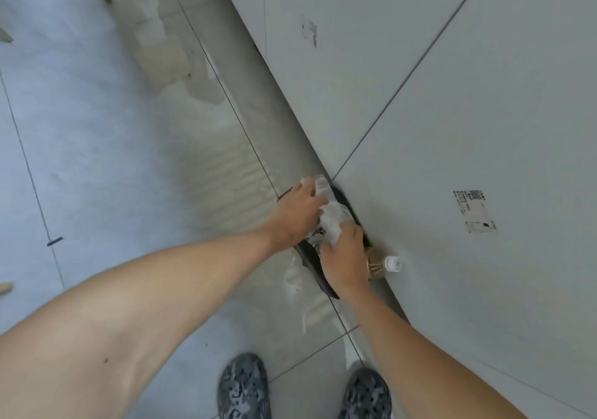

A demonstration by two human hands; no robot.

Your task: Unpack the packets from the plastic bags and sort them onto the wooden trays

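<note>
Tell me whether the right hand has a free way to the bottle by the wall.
Probably yes: the bottle lies just beside the right hand with nothing between, though that hand grips a plastic bag.

grey tiled floor (97, 134) meets pale tiled wall (452, 95).

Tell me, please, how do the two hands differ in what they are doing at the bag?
The left hand reaches farther, fingers spread over a clear packet; the right hand sits nearer, closed on crumpled white plastic. The right hand is beside a bottle; the left hand is not. Both work over the dark bag.
</note>
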